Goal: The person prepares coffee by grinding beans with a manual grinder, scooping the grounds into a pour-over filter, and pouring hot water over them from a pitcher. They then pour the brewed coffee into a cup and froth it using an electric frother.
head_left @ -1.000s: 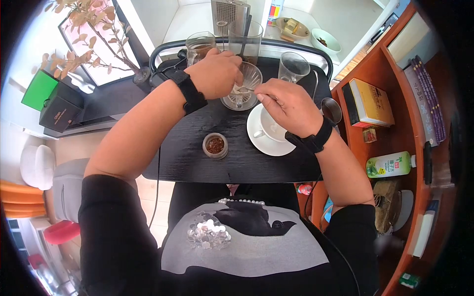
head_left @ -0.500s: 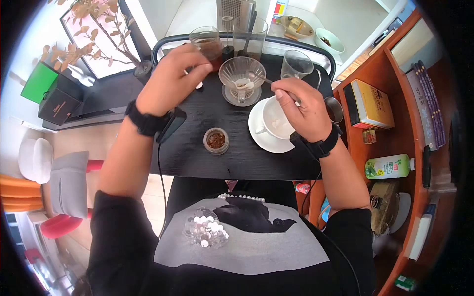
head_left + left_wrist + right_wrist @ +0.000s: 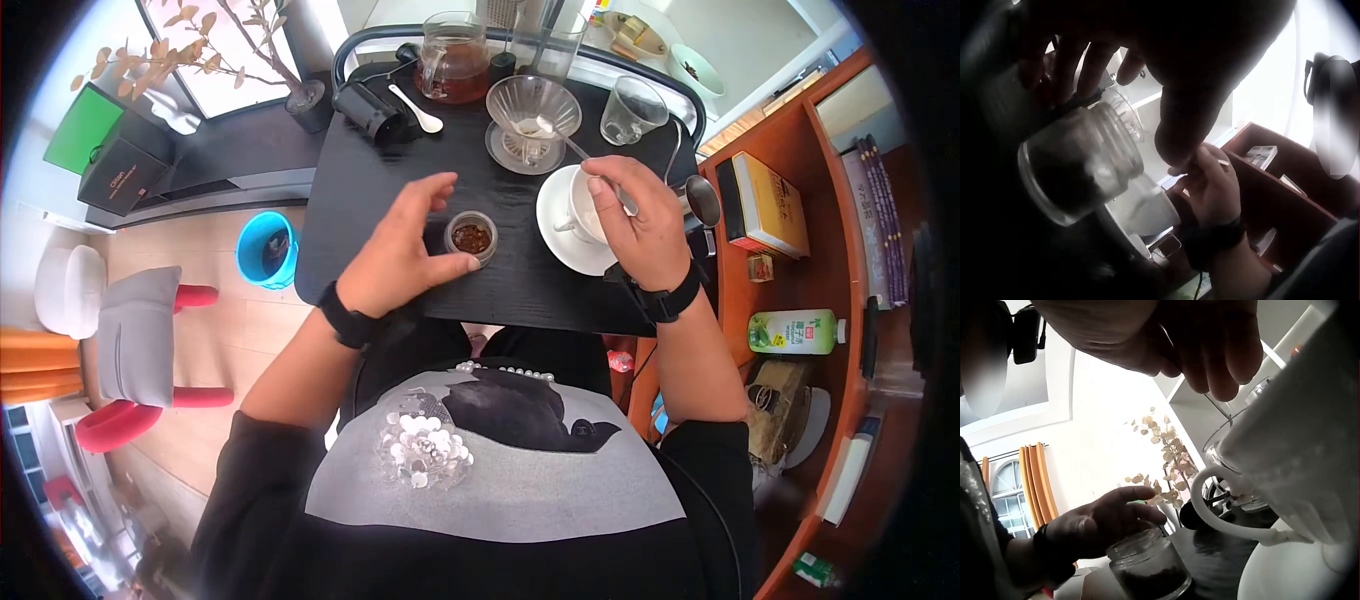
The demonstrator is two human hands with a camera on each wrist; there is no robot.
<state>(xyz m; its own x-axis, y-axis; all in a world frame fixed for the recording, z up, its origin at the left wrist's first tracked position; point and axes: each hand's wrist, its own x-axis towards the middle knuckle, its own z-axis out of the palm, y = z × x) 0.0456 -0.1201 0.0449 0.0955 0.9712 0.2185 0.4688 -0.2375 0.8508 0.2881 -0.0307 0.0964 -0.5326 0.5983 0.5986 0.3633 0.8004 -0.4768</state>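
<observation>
My left hand (image 3: 405, 250) is spread beside a small glass jar (image 3: 471, 238) of dark brown grounds or flakes. Its thumb reaches the jar's near side, and the fingers extend past the far left side. In the left wrist view the jar (image 3: 1079, 165) sits just under the fingers. My right hand (image 3: 640, 225) pinches the handle of a small metal spoon (image 3: 575, 148), whose bowl end is over a ribbed clear glass dripper (image 3: 508, 105). Below that hand stands a white cup (image 3: 582, 205) on a white saucer (image 3: 560, 250), partly covered by it.
Toward the back are a glass pot (image 3: 453, 65) of brown liquid, a white spoon (image 3: 418, 110), a black device (image 3: 370, 112) and a clear glass cup (image 3: 634, 110). A metal cup (image 3: 703, 200) lies at the right, by the wooden shelf (image 3: 780, 290). A blue bin (image 3: 266, 250) stands left of the table.
My left hand has come away from the dripper, swung left, then down to beside the jar. My right hand keeps its pinch on the spoon, drawn slightly back. The head view has tilted.
</observation>
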